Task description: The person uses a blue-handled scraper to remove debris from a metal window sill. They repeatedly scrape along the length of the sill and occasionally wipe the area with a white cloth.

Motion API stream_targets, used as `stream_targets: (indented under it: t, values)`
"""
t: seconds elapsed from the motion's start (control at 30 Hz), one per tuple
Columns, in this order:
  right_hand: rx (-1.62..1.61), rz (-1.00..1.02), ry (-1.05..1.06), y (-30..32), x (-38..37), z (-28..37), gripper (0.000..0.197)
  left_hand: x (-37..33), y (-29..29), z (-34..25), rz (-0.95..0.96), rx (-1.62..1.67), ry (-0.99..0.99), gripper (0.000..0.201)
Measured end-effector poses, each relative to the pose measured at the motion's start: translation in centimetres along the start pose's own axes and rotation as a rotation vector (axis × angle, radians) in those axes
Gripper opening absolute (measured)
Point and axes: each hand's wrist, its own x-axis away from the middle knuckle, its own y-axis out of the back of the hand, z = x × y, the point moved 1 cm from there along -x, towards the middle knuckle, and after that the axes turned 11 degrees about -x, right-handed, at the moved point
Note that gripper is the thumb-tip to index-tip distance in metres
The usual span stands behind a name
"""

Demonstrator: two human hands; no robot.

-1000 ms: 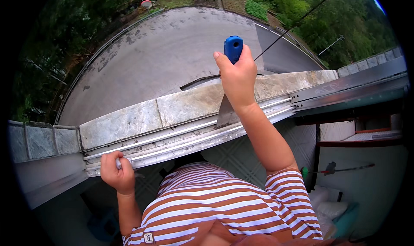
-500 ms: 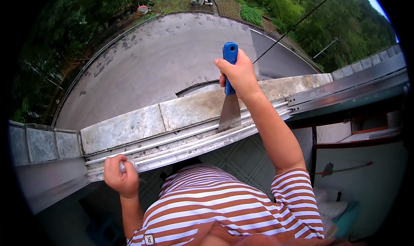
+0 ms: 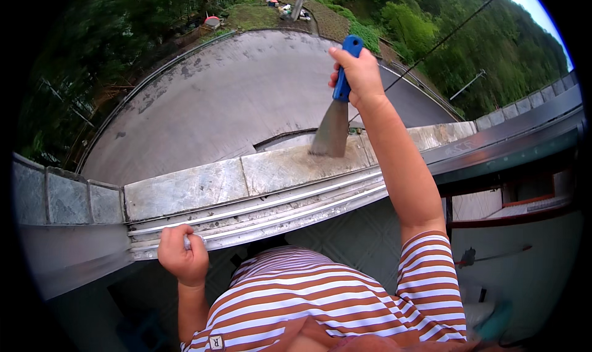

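The scraper [image 3: 336,117] has just changed its place: half a second ago its wide metal blade stood in the window track [image 3: 290,205], and now it is lifted out and moved outward, so that its lower edge is over the stone sill [image 3: 203,188]. Whether the edge touches the stone or hangs a little above it, I cannot tell. The right hand [image 3: 361,74] grasps the blue handle with bent fingers, the thumb lying near its upper end, and the handle leans to the right, more than before. The left hand [image 3: 183,256] is clenched around a small whitish object [image 3: 189,243], too much covered to recognise; it stays near the left end of the track, and I cannot be sure whether it rests there. For the scraping work, I judge this means that the stroke in the track is interrupted, but not that the track is finished, because dark specks of dirt lie between its rails.
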Motion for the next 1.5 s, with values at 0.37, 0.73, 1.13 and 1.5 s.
stream_targets:
  t: [0.37,0.73,1.13,1.5]
  values:
    - [0.235,0.584,0.396,1.2,12.2,-4.5,0.023,0.1,0.3,0.3,0.010,-0.022,0.012,0.012]
    - [0.288,0.561,0.765,5.2,16.8,-0.4,0.025,-0.2,0.2,0.1,0.036,0.006,-0.009,0.013]
    - [-0.647,-0.042,0.476,17.2,15.9,6.0,0.023,0.3,0.0,0.3,0.088,0.055,-0.015,0.014]
    - [-0.123,0.162,0.997,15.1,24.5,4.3,0.043,0.6,-0.1,0.8,0.073,0.009,-0.013,0.011]
